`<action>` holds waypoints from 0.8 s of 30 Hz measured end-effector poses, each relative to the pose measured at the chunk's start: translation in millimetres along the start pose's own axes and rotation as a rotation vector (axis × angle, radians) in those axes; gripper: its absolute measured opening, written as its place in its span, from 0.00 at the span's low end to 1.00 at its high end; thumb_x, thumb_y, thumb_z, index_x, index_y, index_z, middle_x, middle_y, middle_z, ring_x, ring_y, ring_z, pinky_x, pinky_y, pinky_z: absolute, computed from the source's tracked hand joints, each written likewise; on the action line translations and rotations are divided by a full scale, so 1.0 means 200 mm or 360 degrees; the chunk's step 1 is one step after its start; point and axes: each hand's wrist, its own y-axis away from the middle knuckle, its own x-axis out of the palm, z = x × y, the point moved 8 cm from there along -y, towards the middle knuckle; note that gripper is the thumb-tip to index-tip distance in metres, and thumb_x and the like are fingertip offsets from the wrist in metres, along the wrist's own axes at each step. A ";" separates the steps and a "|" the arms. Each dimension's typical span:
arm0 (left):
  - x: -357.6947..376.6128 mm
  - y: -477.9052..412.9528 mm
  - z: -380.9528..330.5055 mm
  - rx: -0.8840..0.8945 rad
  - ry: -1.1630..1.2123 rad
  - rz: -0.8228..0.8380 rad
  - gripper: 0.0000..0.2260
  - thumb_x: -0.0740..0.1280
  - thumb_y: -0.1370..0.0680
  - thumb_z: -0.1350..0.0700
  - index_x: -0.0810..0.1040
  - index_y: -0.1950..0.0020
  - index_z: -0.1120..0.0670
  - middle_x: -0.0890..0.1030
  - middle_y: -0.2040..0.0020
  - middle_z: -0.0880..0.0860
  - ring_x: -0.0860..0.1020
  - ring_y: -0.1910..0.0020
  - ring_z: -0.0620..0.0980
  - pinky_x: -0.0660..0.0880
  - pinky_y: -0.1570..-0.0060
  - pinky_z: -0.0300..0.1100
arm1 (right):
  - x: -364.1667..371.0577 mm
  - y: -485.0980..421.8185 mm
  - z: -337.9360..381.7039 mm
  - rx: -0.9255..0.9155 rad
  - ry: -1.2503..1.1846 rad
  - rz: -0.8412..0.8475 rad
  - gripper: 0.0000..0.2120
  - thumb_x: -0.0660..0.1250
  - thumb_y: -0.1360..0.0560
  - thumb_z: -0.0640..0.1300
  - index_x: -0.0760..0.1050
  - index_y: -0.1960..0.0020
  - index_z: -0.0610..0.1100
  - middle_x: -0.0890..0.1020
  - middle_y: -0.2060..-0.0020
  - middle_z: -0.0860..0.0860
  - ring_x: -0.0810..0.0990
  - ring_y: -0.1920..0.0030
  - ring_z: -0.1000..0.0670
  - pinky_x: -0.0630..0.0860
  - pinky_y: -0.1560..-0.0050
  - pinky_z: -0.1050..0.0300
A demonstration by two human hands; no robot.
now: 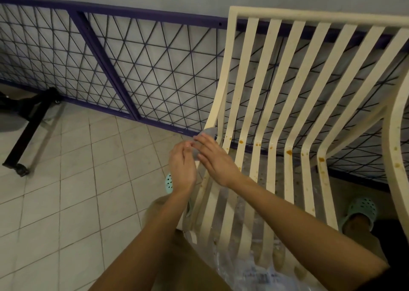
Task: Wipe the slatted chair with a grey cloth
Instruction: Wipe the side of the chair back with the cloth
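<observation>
Together, the left hand (182,165) and right hand (213,158) are gripping the grey cloth (209,132) between their fingers, at the near left edge of the stained slatted chair (309,16), where seat is meeting backrest.

No text is reading clearly anywhere; faint blue print is showing on the clear plastic bag (261,275), well below the fingers (204,140), too blurred to read.
</observation>
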 end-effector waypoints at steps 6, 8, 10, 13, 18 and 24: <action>0.01 0.00 0.00 -0.0080 -0.0129 0.0102 0.19 0.62 0.22 0.64 0.72 0.31 0.56 0.75 0.34 0.52 0.72 0.36 0.47 0.71 0.35 0.45 | -0.07 -0.29 -0.19 0.0085 0.0463 0.0308 0.25 0.46 0.18 0.60 0.66 0.28 0.48 0.61 0.24 0.49 0.48 0.21 0.49 0.57 0.27 0.36; 0.01 0.00 -0.01 -0.0090 -0.0106 0.0115 0.22 0.62 0.23 0.66 0.70 0.28 0.56 0.75 0.33 0.52 0.72 0.35 0.47 0.70 0.34 0.45 | -0.07 -0.35 -0.21 0.0158 0.0514 0.0372 0.22 0.49 0.17 0.57 0.69 0.31 0.47 0.63 0.26 0.48 0.49 0.21 0.48 0.56 0.28 0.33; 0.00 0.00 -0.02 -0.0094 -0.0080 0.0099 0.22 0.61 0.22 0.66 0.69 0.28 0.57 0.75 0.34 0.52 0.72 0.35 0.47 0.70 0.33 0.45 | -0.05 -0.37 -0.19 0.0249 0.0482 0.0330 0.19 0.51 0.17 0.54 0.71 0.33 0.45 0.65 0.28 0.47 0.49 0.21 0.48 0.56 0.28 0.33; 0.00 0.00 -0.02 -0.0040 -0.0070 0.0071 0.20 0.61 0.20 0.63 0.69 0.28 0.57 0.75 0.34 0.53 0.72 0.35 0.48 0.71 0.33 0.48 | 0.00 -0.28 -0.11 0.0307 0.0355 0.0140 0.19 0.52 0.17 0.52 0.72 0.35 0.43 0.67 0.30 0.47 0.50 0.22 0.47 0.59 0.29 0.34; 0.01 -0.02 -0.01 0.0081 -0.0109 0.0051 0.15 0.60 0.18 0.59 0.74 0.33 0.57 0.78 0.37 0.54 0.75 0.38 0.49 0.72 0.35 0.50 | 0.12 -0.10 0.03 0.0241 0.0274 0.0018 0.21 0.58 0.19 0.49 0.67 0.28 0.44 0.65 0.26 0.48 0.48 0.21 0.47 0.59 0.25 0.40; 0.04 0.00 0.00 0.0158 -0.0185 0.0066 0.12 0.59 0.18 0.57 0.79 0.39 0.53 0.81 0.43 0.51 0.77 0.43 0.48 0.74 0.38 0.52 | 0.28 0.09 0.12 0.0344 0.0437 0.0211 0.28 0.59 0.19 0.47 0.55 0.21 0.45 0.55 0.21 0.47 0.45 0.21 0.48 0.50 0.23 0.46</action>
